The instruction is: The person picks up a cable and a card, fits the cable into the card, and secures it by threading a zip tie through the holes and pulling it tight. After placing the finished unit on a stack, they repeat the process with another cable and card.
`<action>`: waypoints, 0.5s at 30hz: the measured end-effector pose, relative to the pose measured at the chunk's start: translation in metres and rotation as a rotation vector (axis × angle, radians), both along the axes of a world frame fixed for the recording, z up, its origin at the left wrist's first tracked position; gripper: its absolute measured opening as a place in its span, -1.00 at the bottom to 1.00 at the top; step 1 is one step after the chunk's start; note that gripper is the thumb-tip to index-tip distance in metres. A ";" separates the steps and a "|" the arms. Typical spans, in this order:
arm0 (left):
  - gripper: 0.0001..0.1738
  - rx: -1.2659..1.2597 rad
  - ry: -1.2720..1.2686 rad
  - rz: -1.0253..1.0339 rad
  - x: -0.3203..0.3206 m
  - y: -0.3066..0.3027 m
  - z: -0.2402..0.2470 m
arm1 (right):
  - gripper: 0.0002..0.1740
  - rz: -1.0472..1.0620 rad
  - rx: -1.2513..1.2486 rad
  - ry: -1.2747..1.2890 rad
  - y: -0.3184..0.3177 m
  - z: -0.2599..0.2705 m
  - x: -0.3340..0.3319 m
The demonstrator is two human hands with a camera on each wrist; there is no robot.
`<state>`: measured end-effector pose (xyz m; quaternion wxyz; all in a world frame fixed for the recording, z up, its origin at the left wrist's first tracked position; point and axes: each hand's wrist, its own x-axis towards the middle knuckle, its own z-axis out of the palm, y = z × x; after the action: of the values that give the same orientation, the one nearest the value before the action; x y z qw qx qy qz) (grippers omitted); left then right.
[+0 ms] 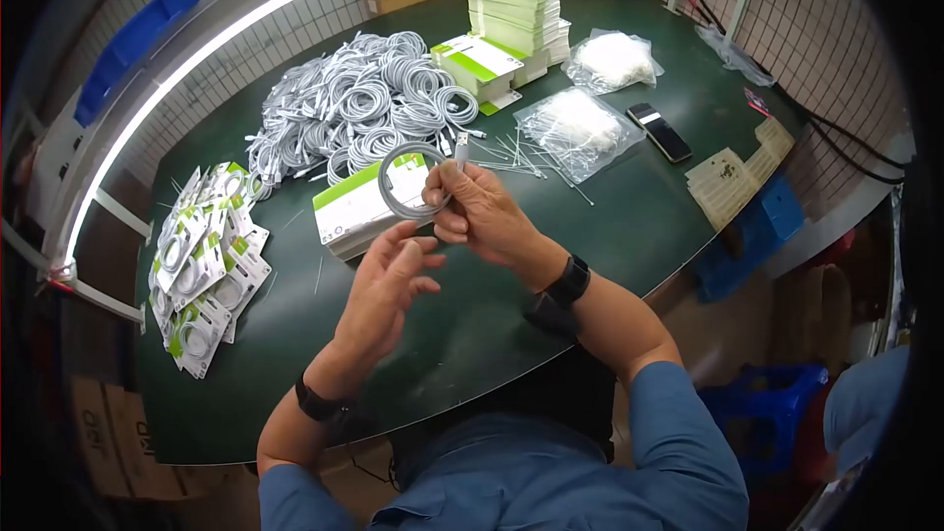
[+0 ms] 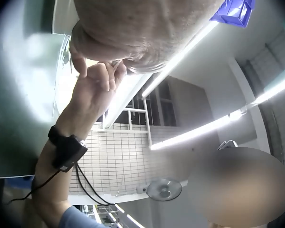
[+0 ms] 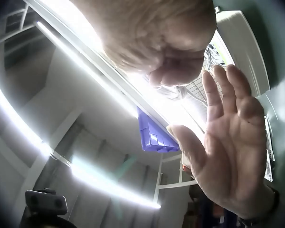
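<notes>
My right hand (image 1: 484, 211) pinches a coiled grey USB cable (image 1: 390, 199) between thumb and fingers, its metal plug (image 1: 462, 146) pointing up. Just below the coil, my left hand (image 1: 383, 287) holds nothing. In the right wrist view that left hand (image 3: 232, 147) shows its palm, with fingers extended and thumb apart. Behind the coil lies a stack of white and green cards (image 1: 359, 214). A large heap of coiled grey cables (image 1: 364, 103) covers the table beyond it.
Carded cables (image 1: 202, 265) pile up at the left of the green table (image 1: 492, 334). More card stacks (image 1: 516, 15) stand at the back. On the right are bags of white cable ties (image 1: 580, 128), loose ties, a phone (image 1: 660, 132) and cardboard pieces (image 1: 739, 175).
</notes>
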<state>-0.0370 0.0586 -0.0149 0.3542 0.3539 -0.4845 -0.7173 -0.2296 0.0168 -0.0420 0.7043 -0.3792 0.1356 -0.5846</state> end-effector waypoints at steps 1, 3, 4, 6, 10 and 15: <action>-0.59 -0.010 0.071 0.064 0.000 -0.003 0.001 | -0.57 0.010 0.008 0.004 0.002 -0.003 0.003; -0.54 -0.027 0.210 0.205 0.003 -0.009 0.002 | -0.54 0.042 0.000 0.063 0.005 -0.010 0.012; -0.54 -0.017 0.216 0.226 0.004 -0.010 -0.002 | -0.53 0.063 -0.004 0.096 0.007 -0.013 0.016; -0.53 -0.089 0.217 0.289 0.008 -0.013 -0.016 | -0.50 0.054 -0.015 0.213 0.012 -0.013 0.022; -0.52 -0.208 0.206 0.411 0.014 -0.020 -0.038 | -0.40 0.028 -0.066 0.475 0.016 -0.016 0.027; -0.51 -0.097 0.378 0.141 0.048 -0.034 -0.058 | -0.33 0.153 -0.083 0.568 0.017 -0.017 0.026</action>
<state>0.0111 0.0249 -0.0728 0.5048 0.2286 -0.4171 -0.7204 -0.2034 0.0340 -0.0594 0.6640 -0.5652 0.2744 -0.4055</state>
